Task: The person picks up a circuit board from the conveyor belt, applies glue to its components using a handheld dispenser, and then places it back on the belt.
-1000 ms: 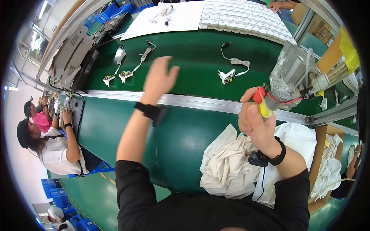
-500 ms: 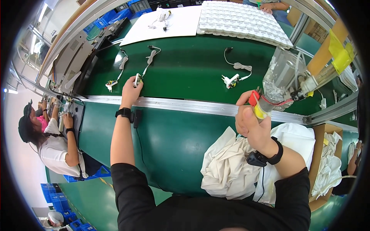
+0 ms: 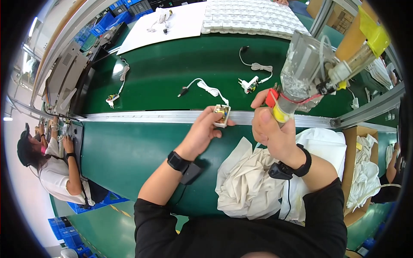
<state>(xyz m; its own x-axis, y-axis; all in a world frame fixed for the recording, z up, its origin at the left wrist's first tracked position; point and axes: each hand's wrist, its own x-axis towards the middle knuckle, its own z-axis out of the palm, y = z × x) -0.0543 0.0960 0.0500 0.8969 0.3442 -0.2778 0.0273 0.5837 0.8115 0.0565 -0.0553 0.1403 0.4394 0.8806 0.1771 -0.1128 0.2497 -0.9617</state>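
My left hand (image 3: 200, 134) grips an opened white plug adapter (image 3: 222, 115), its circuit board showing. From it a bundled white cord (image 3: 208, 88) runs back across the green conveyor surface. My right hand (image 3: 275, 135) is wrapped round the handle of a dispensing tool (image 3: 297, 77) that has a clear plastic and foil wrapped body, red switch and yellow tape. The tool's tip is hidden from view. Another opened adapter (image 3: 248, 85) with its cord lies just behind the tool's left side, and one more adapter (image 3: 112, 100) lies at the far left.
Crumpled cream cloth (image 3: 249, 185) lies on the bench near my right forearm, beside a cardboard box (image 3: 349, 172) of cloths. A metal rail (image 3: 172, 117) crosses in front. Rows of white cases (image 3: 254, 19) and a white sheet (image 3: 185, 26) lie behind. A co-worker (image 3: 60, 176) sits at left.
My left hand has carried the adapter and its cord to the right and nearer, close to the tool in my right hand. My right hand keeps its grip on the tool.
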